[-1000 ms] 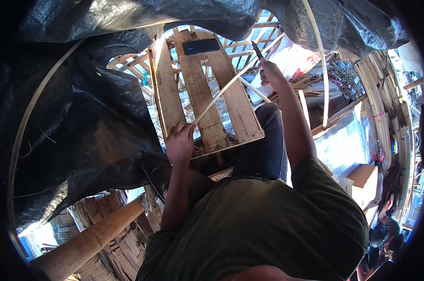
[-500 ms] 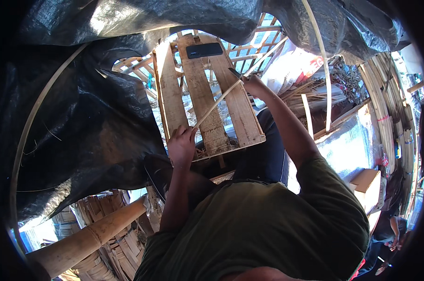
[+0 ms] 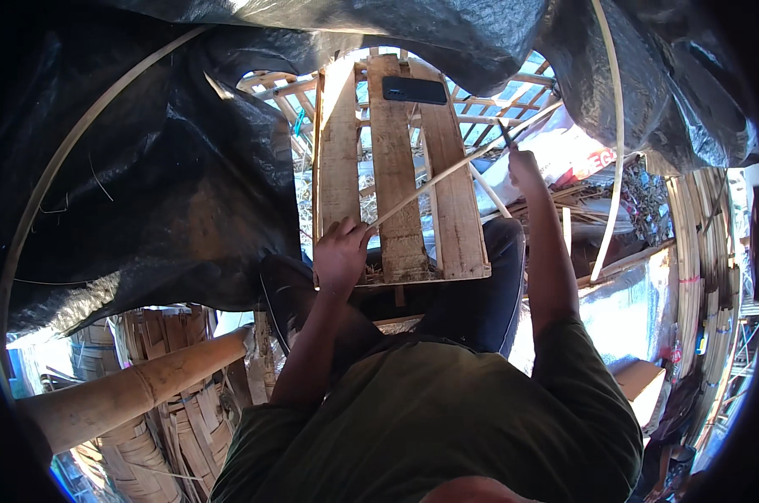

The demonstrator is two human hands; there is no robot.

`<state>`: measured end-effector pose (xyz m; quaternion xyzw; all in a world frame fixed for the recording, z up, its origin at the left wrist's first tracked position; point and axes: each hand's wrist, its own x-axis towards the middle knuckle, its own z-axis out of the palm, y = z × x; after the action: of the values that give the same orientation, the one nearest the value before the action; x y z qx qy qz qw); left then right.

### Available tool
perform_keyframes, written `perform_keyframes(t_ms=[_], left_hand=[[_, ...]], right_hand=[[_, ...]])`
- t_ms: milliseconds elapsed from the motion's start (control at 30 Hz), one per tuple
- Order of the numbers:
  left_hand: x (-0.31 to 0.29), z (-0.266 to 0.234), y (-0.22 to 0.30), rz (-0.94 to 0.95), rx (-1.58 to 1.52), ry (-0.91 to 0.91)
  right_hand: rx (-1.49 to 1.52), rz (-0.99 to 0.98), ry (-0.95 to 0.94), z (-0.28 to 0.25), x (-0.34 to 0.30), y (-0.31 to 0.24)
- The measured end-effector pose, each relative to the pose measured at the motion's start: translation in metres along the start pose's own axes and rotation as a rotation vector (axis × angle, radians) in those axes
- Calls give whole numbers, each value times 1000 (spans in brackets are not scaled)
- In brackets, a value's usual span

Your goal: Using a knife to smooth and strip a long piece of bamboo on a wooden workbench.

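A long pale bamboo strip point(image 3: 426, 189) runs slantwise over a slatted wooden crate point(image 3: 396, 201) in front of my knees. My left hand point(image 3: 340, 254) is closed round its near end, just above the crate's left slat. In my right hand point(image 3: 526, 170), off the crate's right side, is a knife with a dark narrow blade point(image 3: 504, 132). The blade points away from me and crosses the strip toward its far end. Whether its edge touches the strip I cannot tell. A black phone point(image 3: 414, 90) lies on the crate's far end.
Black plastic sheeting point(image 3: 153, 176) hangs at the left and overhead. A thick bamboo pole point(image 3: 145, 381) juts in at lower left. Bundled bamboo strips point(image 3: 690, 268) stand at right, near a cardboard box point(image 3: 641, 381). Another person point(image 3: 669, 465) shows at lower right.
My right hand has moved outward along the strip with the knife, away from my left hand. My left hand keeps its hold. The whole view has shifted and turned a little.
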<state>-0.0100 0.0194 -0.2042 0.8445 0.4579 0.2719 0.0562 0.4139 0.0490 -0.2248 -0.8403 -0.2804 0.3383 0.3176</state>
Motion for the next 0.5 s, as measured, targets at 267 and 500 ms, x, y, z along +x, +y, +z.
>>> perform_keyframes(t_ms=[267, 500], left_hand=[[-2, -2, -4, -7, 36, 6], [-4, -1, -5, -3, 12, 7]], right_hand=[[155, -44, -120, 8, -14, -4], [-135, -56, -294, 18, -21, -17]])
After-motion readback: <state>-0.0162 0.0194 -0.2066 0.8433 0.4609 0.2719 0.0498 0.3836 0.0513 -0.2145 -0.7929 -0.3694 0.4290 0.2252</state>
